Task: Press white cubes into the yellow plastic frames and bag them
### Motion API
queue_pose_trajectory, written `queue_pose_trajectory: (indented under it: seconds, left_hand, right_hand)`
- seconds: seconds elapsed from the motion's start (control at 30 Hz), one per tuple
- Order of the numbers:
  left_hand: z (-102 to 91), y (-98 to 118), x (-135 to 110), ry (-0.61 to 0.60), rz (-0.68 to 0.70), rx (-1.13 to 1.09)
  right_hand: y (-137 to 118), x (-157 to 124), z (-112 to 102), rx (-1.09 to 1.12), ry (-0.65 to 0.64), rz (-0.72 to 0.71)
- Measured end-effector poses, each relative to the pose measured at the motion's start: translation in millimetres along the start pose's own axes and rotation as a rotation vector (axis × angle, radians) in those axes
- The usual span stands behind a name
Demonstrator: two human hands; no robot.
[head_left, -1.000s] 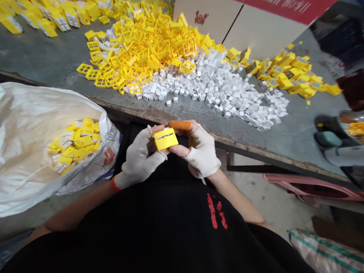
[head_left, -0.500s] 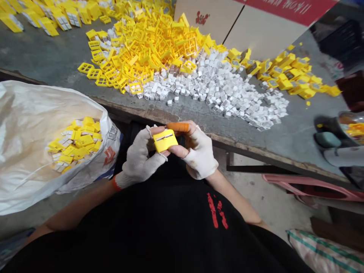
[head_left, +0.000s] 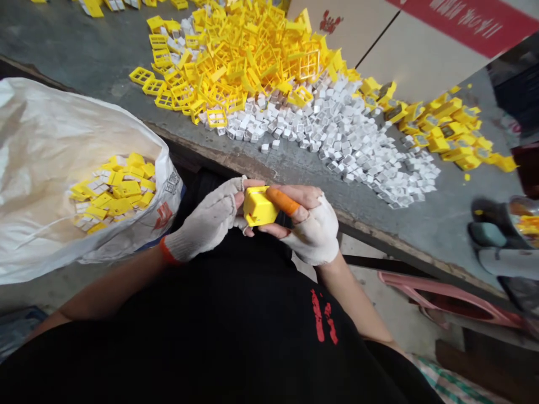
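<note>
Both hands, in white fingerless gloves, grip a small yellow plastic case (head_left: 260, 207) in front of my body, below the bench edge. My left hand (head_left: 213, 216) is closed on its left side, fingertips partly hidden behind it. My right hand (head_left: 309, 221) holds the right side, thumb underneath and an orange-covered finger along the top. Beyond the hands, on the bench, lie a heap of yellow plastic frames (head_left: 236, 62) and a spread of small white cube-like pieces (head_left: 349, 134).
At the left stands a white sack (head_left: 122, 126) with yellow-and-white pieces (head_left: 122, 188) inside. The grey bench (head_left: 84, 62) carries a large carton (head_left: 421, 45) and more yellow blocks (head_left: 452, 132). A pink plastic stool-like object (head_left: 446, 297) is below the bench at right.
The yellow case has been turned: its slotted flat face showed before, and now a deeper boxy side shows. The hands sit slightly further right, and the whole view has shifted.
</note>
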State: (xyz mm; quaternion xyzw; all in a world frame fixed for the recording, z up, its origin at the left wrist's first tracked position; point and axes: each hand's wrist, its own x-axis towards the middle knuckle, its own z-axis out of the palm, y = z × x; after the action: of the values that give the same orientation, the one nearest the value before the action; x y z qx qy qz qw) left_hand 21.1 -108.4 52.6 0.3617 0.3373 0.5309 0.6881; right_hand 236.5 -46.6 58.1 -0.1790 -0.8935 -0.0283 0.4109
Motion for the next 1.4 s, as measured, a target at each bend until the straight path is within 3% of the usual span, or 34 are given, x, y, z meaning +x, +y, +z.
queue_pose_trajectory:
  seconds: [0.4, 0.63, 0.87, 1.4]
  left_hand:
    - [6.4, -7, 1, -0.002, -0.018, -0.211]
    - [5.8, -6, -1, 0.025, -0.018, -0.185]
    - [8.3, -5, -2, 0.04, -0.028, -0.15]
    - [9.6, -7, -6, 0.108, -0.013, 0.033]
  right_hand:
    - [-5, 2, -15, -0.039, -0.027, -0.034]
    - [-4, -3, -22, 0.008, -0.089, 0.116]
    - [0, -10, -19, -0.011, -0.132, 0.135]
    - [0, -4, -12, -0.066, -0.04, -0.023]
